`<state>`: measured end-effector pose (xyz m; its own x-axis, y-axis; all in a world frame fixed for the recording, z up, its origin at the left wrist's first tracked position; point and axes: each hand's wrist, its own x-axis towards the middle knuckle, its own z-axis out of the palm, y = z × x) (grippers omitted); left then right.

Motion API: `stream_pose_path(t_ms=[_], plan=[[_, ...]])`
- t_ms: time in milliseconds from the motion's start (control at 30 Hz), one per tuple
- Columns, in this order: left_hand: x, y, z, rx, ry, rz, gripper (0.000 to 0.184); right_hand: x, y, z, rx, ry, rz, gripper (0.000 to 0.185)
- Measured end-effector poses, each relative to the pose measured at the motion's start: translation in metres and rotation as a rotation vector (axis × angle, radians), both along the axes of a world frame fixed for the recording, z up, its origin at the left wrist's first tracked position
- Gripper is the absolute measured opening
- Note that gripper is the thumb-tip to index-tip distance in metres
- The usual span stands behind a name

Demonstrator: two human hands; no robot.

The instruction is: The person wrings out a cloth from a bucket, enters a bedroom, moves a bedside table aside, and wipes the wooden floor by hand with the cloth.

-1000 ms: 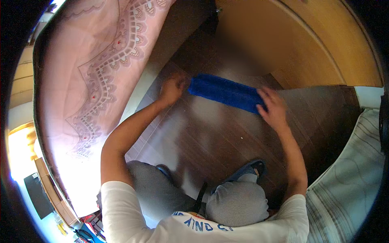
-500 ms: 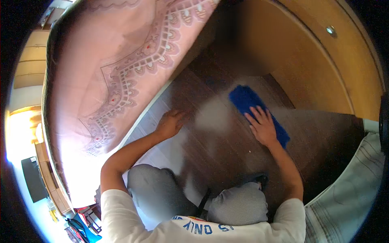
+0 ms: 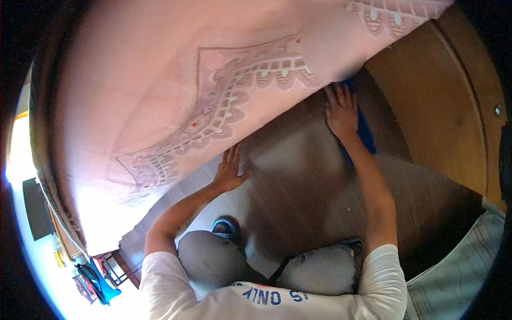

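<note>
A long blue cloth (image 3: pixel 366 132) lies on the dark wooden floor (image 3: pixel 288 208), partly covered by my right hand and forearm. My right hand (image 3: pixel 342 111) rests on it with the fingers spread, near the hem of the pink cover. The cloth's far end is partly hidden. My left hand (image 3: pixel 230 169) is open and holds nothing, its fingertips at the lower edge of the pink cover (image 3: pixel 160 106) and its thumb pointing right.
A curved wooden panel (image 3: pixel 426 90) stands at the right. Pale striped fabric (image 3: pixel 453 272) hangs at the lower right. My knees and a dark slipper (image 3: pixel 226 228) are at the bottom. A bag (image 3: pixel 93 282) is at the lower left.
My right hand has moved away from my body with the blue cloth, which now lies more lengthwise. My left hand has come to the cover's edge. The cover fills more of the view.
</note>
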<state>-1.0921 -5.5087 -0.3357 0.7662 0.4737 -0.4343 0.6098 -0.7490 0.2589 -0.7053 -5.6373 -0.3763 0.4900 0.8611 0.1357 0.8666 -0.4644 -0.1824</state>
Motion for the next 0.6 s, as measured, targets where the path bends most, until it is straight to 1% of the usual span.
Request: stream_pose_path(t_ms=[67,167,267,333,367,433,533,600], plan=[[0.001,0.001,0.004,-0.036,0.061,0.020,0.095,-0.013,0.032,0.006,-0.103,0.082,0.134,0.059],[0.006,0.005,0.014,-0.048,-0.082,0.078,0.081,-0.052,0.056,0.020,-0.260,0.143,0.365,0.057],[0.022,0.010,0.028,0.013,-0.284,0.039,0.069,-0.096,0.066,0.045,-0.449,0.202,0.638,0.053],[0.038,0.011,0.039,0.093,-0.302,-0.052,0.060,-0.137,0.069,0.012,-0.198,0.112,0.691,0.050],[0.044,0.013,0.041,0.134,-0.313,-0.102,0.055,-0.149,0.072,0.020,-0.253,0.151,0.771,0.049],[0.047,0.019,0.037,0.127,-0.352,-0.169,0.048,-0.166,0.075,0.039,-0.363,0.224,0.928,0.047],[0.044,0.031,0.030,0.062,-0.397,-0.193,0.041,-0.175,0.074,0.025,-0.191,0.184,1.003,0.047],[0.035,0.038,0.028,0.074,-0.389,-0.257,0.041,-0.177,0.072,0.009,0.015,0.202,1.000,0.046]])
